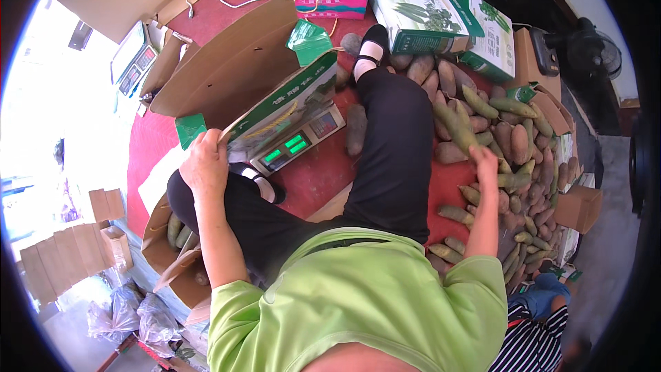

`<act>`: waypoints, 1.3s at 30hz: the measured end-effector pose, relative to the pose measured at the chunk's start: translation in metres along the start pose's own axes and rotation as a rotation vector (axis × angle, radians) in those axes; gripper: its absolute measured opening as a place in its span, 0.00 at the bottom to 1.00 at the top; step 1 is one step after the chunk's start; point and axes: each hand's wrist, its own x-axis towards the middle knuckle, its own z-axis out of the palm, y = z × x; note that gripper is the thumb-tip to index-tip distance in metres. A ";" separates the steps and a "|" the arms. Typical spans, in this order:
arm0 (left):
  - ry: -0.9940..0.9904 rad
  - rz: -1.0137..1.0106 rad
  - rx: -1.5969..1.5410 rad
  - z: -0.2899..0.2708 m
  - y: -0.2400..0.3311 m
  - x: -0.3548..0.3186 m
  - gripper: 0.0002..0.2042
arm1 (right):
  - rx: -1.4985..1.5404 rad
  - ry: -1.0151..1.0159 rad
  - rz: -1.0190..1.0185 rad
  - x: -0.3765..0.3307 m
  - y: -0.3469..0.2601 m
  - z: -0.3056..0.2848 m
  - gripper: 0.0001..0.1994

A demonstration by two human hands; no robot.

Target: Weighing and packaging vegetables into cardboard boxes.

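Observation:
My left hand point(206, 160) is closed on the near left edge of an open cardboard gift box point(255, 114). The box has a raised brown lid and green side flaps, and it stands on a digital scale point(308, 139) with lit green readouts. What lies inside the box is hidden by its printed wall. On the other side, my right hand point(485, 162) is wrapped round the lower end of a long green radish point(456, 124), above a big heap of green and brownish radishes point(521, 139).
Printed gift boxes point(420, 10) lie at the far right, by a black fan point(592, 52). A second scale point(136, 62) stands at far left. A carton of radishes point(172, 258) sits beside my left leg. Someone in stripes point(533, 341) is at lower right. Red cloth covers the ground.

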 end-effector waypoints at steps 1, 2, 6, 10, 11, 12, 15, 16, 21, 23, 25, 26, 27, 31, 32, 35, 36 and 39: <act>-0.041 -0.011 0.007 -0.001 0.001 0.000 0.08 | -0.035 0.026 -0.036 0.006 -0.029 0.001 0.11; -0.081 -0.025 0.022 -0.002 0.001 0.000 0.07 | -0.027 0.034 -0.157 -0.003 -0.078 0.008 0.13; -0.020 0.031 0.016 0.005 -0.004 0.000 0.06 | -0.100 -0.079 -0.404 -0.004 -0.199 0.012 0.18; 0.012 0.051 0.035 0.001 -0.002 -0.002 0.05 | -0.130 -0.260 -0.779 -0.026 -0.307 0.048 0.17; 0.022 0.055 0.029 0.000 -0.002 -0.002 0.05 | -0.157 -0.310 -0.816 -0.030 -0.327 0.061 0.17; 0.025 0.052 0.027 0.000 -0.002 -0.002 0.05 | -0.201 -0.345 -0.900 -0.034 -0.344 0.077 0.18; 0.039 0.056 0.018 -0.001 -0.005 -0.003 0.05 | -0.412 -0.395 -1.053 -0.051 -0.383 0.132 0.19; 0.040 0.060 0.018 0.000 -0.006 -0.003 0.05 | -0.512 -0.415 -1.092 -0.053 -0.389 0.152 0.19; 0.047 0.079 0.017 -0.003 -0.004 -0.004 0.05 | -1.007 -0.514 -1.164 -0.071 -0.396 0.251 0.20; 0.023 0.079 0.005 0.000 -0.003 -0.001 0.05 | -1.041 -0.563 -1.163 -0.068 -0.386 0.285 0.21; 0.026 0.083 0.008 0.003 -0.003 -0.002 0.05 | -1.074 -0.677 -1.064 -0.070 -0.381 0.309 0.22; 0.032 0.077 0.016 0.004 -0.003 -0.003 0.04 | -1.053 -0.774 -0.991 -0.073 -0.381 0.312 0.25; 0.026 0.084 0.010 0.003 -0.001 -0.002 0.03 | -0.969 -0.844 -1.012 -0.064 -0.370 0.322 0.27; 0.013 0.072 0.011 0.005 -0.005 -0.003 0.03 | -0.699 -0.781 -1.118 -0.062 -0.370 0.292 0.24; 0.007 0.075 -0.009 0.005 -0.005 -0.002 0.03 | -0.597 -0.762 -1.142 -0.055 -0.369 0.280 0.22; 0.019 0.081 0.008 0.005 -0.006 -0.004 0.06 | -0.278 -0.683 -1.124 -0.031 -0.360 0.228 0.20; 0.039 0.109 0.018 0.006 -0.008 -0.003 0.09 | -0.243 -0.679 -1.103 -0.011 -0.353 0.210 0.19; 0.003 0.068 0.049 0.002 -0.003 -0.002 0.09 | -0.254 -0.465 -0.958 0.027 -0.313 0.139 0.18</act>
